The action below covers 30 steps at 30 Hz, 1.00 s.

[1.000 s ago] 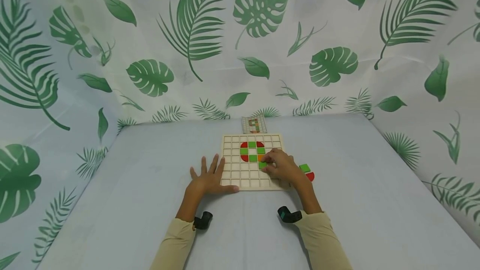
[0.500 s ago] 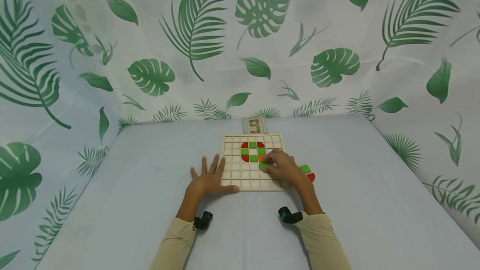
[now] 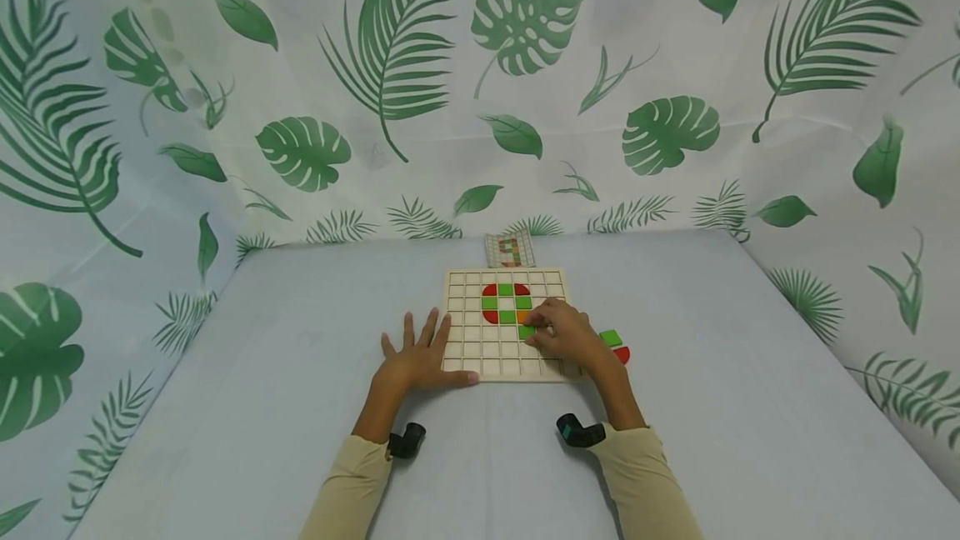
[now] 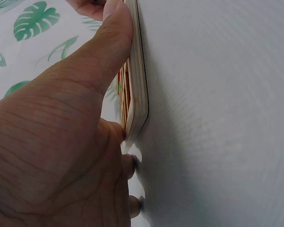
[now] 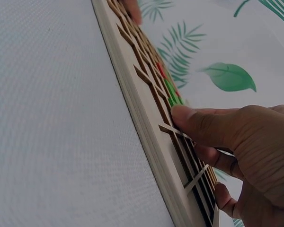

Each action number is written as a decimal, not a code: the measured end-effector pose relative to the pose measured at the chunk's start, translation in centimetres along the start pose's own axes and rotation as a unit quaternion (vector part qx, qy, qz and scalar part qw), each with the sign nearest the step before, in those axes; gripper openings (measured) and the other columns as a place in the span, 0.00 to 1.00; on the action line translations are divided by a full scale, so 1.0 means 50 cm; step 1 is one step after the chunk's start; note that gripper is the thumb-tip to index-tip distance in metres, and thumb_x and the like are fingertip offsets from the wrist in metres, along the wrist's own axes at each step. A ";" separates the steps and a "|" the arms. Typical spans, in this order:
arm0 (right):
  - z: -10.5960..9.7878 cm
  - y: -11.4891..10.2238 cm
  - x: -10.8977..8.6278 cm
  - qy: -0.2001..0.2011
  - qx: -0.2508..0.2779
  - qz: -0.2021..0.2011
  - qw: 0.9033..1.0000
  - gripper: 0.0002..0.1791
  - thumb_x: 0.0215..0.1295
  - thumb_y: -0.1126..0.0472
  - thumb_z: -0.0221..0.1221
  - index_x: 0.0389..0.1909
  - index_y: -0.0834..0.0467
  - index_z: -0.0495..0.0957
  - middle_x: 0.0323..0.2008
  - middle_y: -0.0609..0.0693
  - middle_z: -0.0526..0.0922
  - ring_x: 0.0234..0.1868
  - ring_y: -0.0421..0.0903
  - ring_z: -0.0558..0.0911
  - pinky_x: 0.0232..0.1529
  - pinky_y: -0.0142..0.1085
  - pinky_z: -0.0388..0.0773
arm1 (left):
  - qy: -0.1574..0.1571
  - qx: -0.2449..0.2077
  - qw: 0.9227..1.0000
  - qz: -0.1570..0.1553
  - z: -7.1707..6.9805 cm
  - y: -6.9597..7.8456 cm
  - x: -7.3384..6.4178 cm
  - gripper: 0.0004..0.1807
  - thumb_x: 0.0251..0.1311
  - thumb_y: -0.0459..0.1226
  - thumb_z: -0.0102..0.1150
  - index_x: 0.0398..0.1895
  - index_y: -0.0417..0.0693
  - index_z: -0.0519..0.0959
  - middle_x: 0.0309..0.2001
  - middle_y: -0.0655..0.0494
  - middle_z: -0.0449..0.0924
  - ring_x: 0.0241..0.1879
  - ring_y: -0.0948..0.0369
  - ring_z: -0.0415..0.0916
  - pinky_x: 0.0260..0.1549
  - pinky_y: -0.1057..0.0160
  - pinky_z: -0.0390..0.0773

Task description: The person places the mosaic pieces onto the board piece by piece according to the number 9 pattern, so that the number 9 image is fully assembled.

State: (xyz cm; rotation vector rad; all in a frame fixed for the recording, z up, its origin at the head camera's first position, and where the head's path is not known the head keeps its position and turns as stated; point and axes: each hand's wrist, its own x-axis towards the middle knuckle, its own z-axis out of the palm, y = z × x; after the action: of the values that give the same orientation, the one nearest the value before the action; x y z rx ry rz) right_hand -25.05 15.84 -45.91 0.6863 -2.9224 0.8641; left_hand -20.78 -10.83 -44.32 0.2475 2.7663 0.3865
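Observation:
A pale wooden grid board [image 3: 465, 348] lies on the table, with red, green and orange tiles set in a ring in its cells. My left hand [image 3: 414, 361] rests with spread fingers at the board's left front corner. In the left wrist view its thumb [image 4: 111, 35] lies against the board's edge. My right hand [image 3: 562, 332] is over the board's right half, thumb and fingertips pinching a green tile [image 3: 526, 332] just below the orange tile [image 3: 522, 317]. In the right wrist view the thumb [image 5: 184, 116] hides most of that tile.
A loose green tile [image 3: 610, 337] and a rounded red tile [image 3: 621, 353] lie right of the board, beside my right wrist. Behind the board is a small pattern card [image 3: 510, 250]. A leaf-printed curtain [image 3: 420, 165] stands at the table's back edge.

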 end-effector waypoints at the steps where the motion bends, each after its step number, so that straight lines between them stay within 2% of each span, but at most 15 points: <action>1: 0.000 0.000 0.000 0.001 0.000 -0.001 1.000 0.13 0.60 0.56 0.68 0.43 0.56 0.83 0.43 0.50 0.81 0.46 0.48 0.80 0.47 0.50 0.72 | 0.001 0.001 1.000 0.000 0.000 0.000 0.000 0.60 0.50 0.71 0.57 0.79 0.52 0.44 0.80 0.49 0.34 0.77 0.37 0.27 0.64 0.24 0.39; 20: 0.002 0.005 0.003 -0.005 0.007 0.005 1.000 0.13 0.59 0.56 0.68 0.43 0.56 0.83 0.43 0.50 0.80 0.46 0.48 0.80 0.50 0.53 0.72 | -0.007 0.003 1.000 -0.007 0.001 -0.001 0.005 0.61 0.50 0.72 0.56 0.79 0.54 0.43 0.80 0.50 0.33 0.77 0.37 0.26 0.64 0.24 0.38; 30: -0.002 0.005 0.001 -0.001 0.026 -0.001 1.000 0.12 0.58 0.58 0.69 0.42 0.57 0.84 0.42 0.51 0.81 0.44 0.48 0.80 0.48 0.47 0.77 | -0.001 0.005 1.000 -0.005 0.001 -0.001 0.003 0.61 0.49 0.72 0.56 0.79 0.54 0.43 0.80 0.49 0.34 0.76 0.37 0.26 0.64 0.24 0.38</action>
State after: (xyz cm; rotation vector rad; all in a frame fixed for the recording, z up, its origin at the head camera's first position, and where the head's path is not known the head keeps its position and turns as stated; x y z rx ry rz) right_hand -25.20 16.05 -45.93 0.6922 -2.9098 0.9424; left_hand -20.92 -10.83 -44.45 0.2371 2.7669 0.3696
